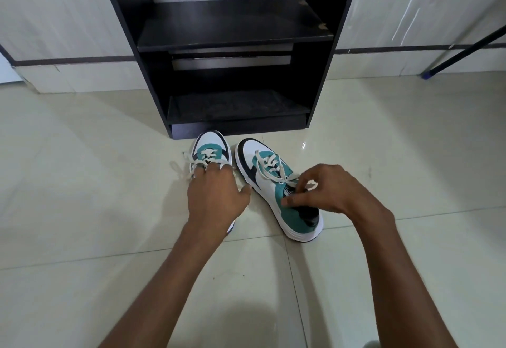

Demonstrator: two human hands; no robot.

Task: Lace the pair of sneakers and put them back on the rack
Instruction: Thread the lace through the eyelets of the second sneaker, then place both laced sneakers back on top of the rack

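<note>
Two white, teal and black sneakers stand on the tiled floor in front of a black rack. The left sneaker points at the rack; my left hand covers its rear half, fingers closed over the opening and the white laces, which trail off to the left. The right sneaker lies angled, toe to the upper left. My right hand pinches the end of its white lace near the tongue, thumb resting on the collar.
The rack has a middle shelf and a bottom shelf, both bare. A dark pole with a blue foot leans at the right by the wall. Pale floor tiles spread all around.
</note>
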